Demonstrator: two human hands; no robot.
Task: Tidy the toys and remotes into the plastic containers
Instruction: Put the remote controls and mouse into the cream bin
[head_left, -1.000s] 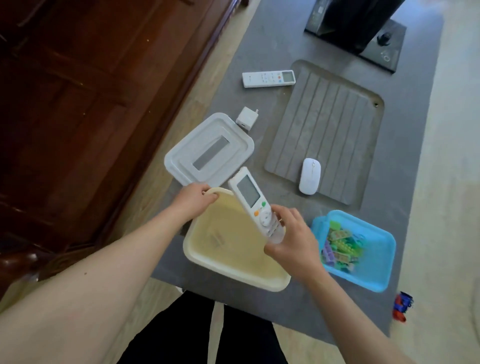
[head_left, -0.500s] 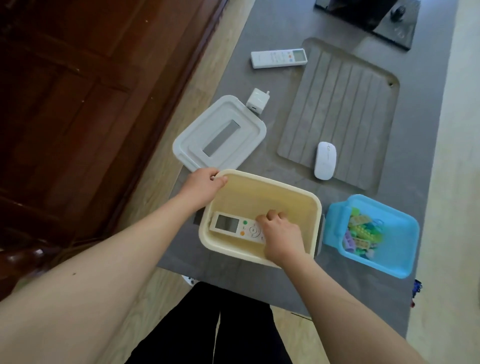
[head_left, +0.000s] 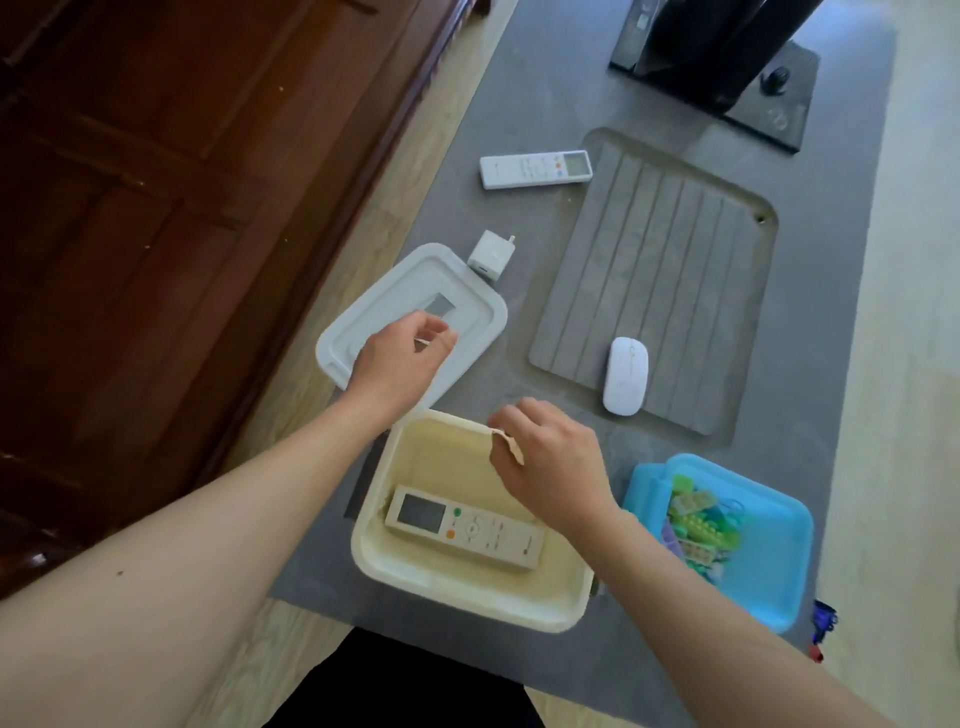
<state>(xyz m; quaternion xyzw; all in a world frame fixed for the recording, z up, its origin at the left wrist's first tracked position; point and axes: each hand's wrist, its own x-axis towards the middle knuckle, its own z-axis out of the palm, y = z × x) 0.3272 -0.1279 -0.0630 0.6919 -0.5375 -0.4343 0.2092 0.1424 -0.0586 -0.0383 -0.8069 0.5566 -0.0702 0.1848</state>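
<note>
**One remote boxed, one still out on the desk**

Head-camera view: a long grey stone-look desk (head_left: 545, 67) runs away from the wearer, a ribbed recess sunk into its right side. Nearest the body sits a cream rectangular plastic tub (head_left: 457, 597), with a white remote control with a grey screen and orange and green buttons (head_left: 465, 527) lying flat on its floor, long axis across the tub, screen end to the left. Beside it on the right, a sky-blue plastic tub (head_left: 779, 530) holds a heap of pastel toy bricks (head_left: 696, 525). Beyond the cream tub lies its white rectangular lid (head_left: 483, 312), a small white plug adapter (head_left: 491, 252) touching the far corner.

Left hand (head_left: 400, 358) hovers above the lid, fingers loosely curled, thumb and forefinger near each other, grasping nothing visible. Right hand (head_left: 550, 457) hangs over the cream tub's far rim, half-curled and empty.

A second slim white remote control (head_left: 535, 169) lies well beyond both hands, long axis across the desk, display end right. It sits up and slightly left of the right hand; the left hand looks marginally nearer. A white oval computer mouse (head_left: 626, 376) rests on the ribbed recess, near the right hand.
</note>
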